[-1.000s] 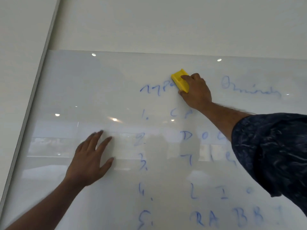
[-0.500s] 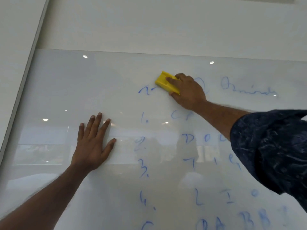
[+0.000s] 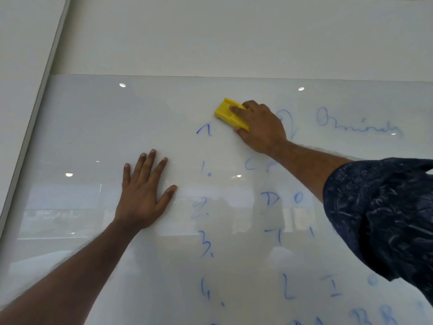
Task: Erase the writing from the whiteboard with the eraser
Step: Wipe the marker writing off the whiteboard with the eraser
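A glossy whiteboard [image 3: 98, 127] fills most of the view and carries blue writing [image 3: 358, 124]: a title line at the top and a numbered list below. My right hand [image 3: 260, 125] grips a yellow eraser [image 3: 228, 113] and presses it flat on the board at the title line, just right of a remaining blue "1" stroke [image 3: 204, 131]. A dark patterned sleeve covers my right upper arm. My left hand [image 3: 143, 193] lies flat on the board with fingers spread, left of the list numbers, holding nothing.
A grey metal frame strip [image 3: 35, 118] runs diagonally along the board's left side. A plain white wall [image 3: 234, 36] lies above the board's top edge. Ceiling lights reflect as small bright spots on the glossy surface.
My right hand slid the eraser leftward along the title line, wiping off most of the first word. My left hand shifted up and to the right on the board.
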